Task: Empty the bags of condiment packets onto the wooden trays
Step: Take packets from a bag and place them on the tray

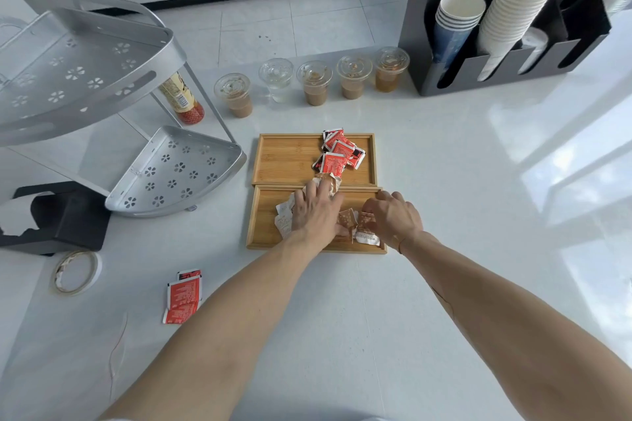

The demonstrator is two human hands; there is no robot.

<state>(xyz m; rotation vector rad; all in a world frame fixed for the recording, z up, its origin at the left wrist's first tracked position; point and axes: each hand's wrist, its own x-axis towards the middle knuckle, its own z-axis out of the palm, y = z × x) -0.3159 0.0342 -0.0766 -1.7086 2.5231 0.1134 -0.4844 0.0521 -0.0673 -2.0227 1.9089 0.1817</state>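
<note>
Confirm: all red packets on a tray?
No: a few red packets lie on the white table, left of the arms, while the rest sit on the far wooden tray.

Both hands forward — left hand [316, 212] flat, right hand [393, 219] curled.

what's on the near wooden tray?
Brown-and-white packets lie on the near wooden tray; the left hand and right hand rest on them. Anything beneath the hands is hidden.

Two wooden trays [290, 161] lie side by side; five lidded plastic cups [316, 82] stand in a row; two red packets [183, 297] lie loose on the table; one tape roll [77, 272]; one sauce bottle [183, 99]; two stacks of paper cups [513, 7] in the black holder [420, 44].
</note>
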